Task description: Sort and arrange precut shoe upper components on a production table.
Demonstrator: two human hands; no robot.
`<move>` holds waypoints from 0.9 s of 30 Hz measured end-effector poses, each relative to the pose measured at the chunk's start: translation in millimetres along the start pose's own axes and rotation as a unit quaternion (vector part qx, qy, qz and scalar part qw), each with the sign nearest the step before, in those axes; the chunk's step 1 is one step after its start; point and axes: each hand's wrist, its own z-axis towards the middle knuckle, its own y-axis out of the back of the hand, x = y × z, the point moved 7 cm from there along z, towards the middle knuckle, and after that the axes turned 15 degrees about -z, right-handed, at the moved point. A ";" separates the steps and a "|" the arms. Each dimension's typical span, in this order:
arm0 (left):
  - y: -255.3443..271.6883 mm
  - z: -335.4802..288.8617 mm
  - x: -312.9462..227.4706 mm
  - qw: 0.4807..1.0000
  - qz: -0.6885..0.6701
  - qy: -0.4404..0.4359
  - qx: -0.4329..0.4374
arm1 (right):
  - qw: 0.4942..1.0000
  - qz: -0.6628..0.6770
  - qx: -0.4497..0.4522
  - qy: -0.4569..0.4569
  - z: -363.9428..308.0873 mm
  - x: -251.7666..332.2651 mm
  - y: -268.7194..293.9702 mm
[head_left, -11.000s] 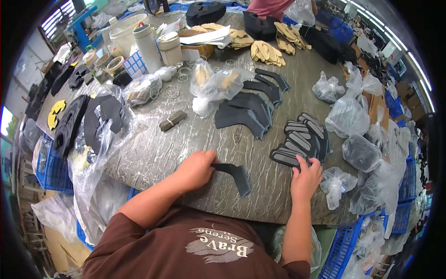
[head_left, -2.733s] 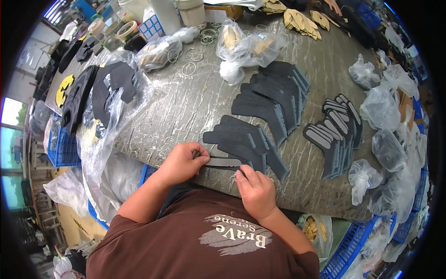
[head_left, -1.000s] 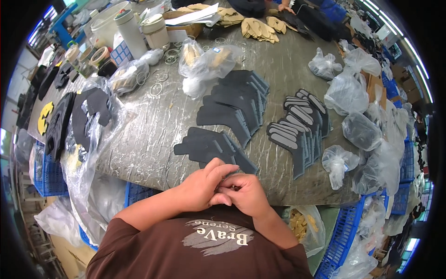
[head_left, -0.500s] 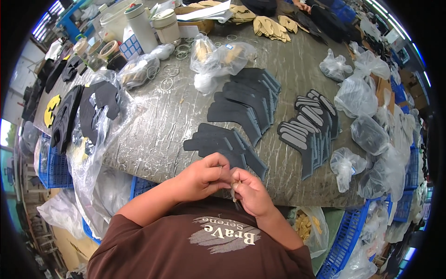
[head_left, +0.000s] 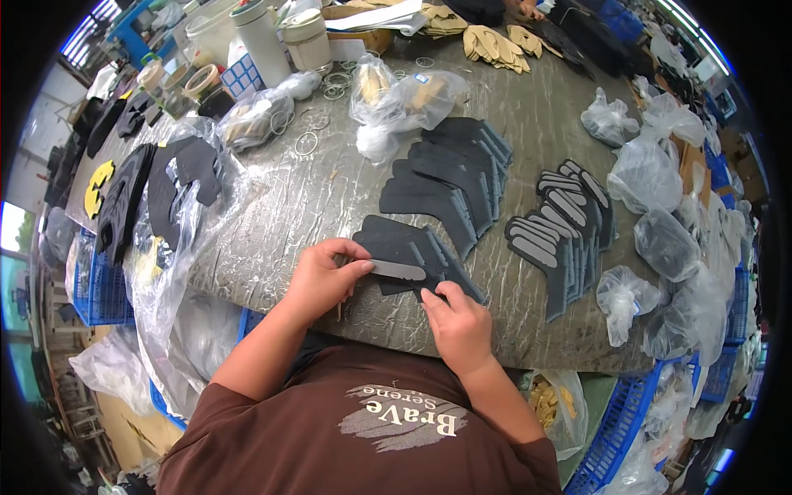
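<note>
A grey strip with rounded ends (head_left: 403, 271) lies along the front dark, angled cut piece (head_left: 388, 239), one of several overlapping in a row with blue-grey edges. My left hand (head_left: 324, 279) pinches the strip's left end between thumb and fingers. A thin pale sliver hangs below those fingers; its kind is unclear. My right hand (head_left: 460, 323) is closed at the near edge of the dark piece, beside the strip's right end, its thumb and forefinger on that edge. To the right, a fanned stack of similar pieces (head_left: 569, 227) bears light grey strips.
Clear plastic bags (head_left: 639, 173) line the table's right side. Bagged tan pieces (head_left: 404, 95), rubber rings (head_left: 307, 143), a white bottle (head_left: 262, 45) and jars stand farther back. Black cut pieces (head_left: 124, 202) lie at left. Blue crates (head_left: 610, 437) are below the edge. Another person's hand (head_left: 530, 10) shows at the far end.
My hands, together near my chest before, have moved apart and forward over the front dark piece. The grey strip now shows on it, its left end in my left hand.
</note>
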 end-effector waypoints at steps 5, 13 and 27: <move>-3.1 8.5 10.9 0.998 0.049 0.036 0.028 | 0.999 -0.035 0.010 0.009 -0.9 2.8 -4.9; -5.5 7.0 6.3 0.996 0.086 0.038 0.013 | 0.995 -0.075 0.005 0.071 -1.2 8.5 -6.5; -14.2 5.4 -14.3 0.945 0.289 -0.154 0.013 | 0.993 -0.093 0.054 0.056 3.4 10.6 -7.8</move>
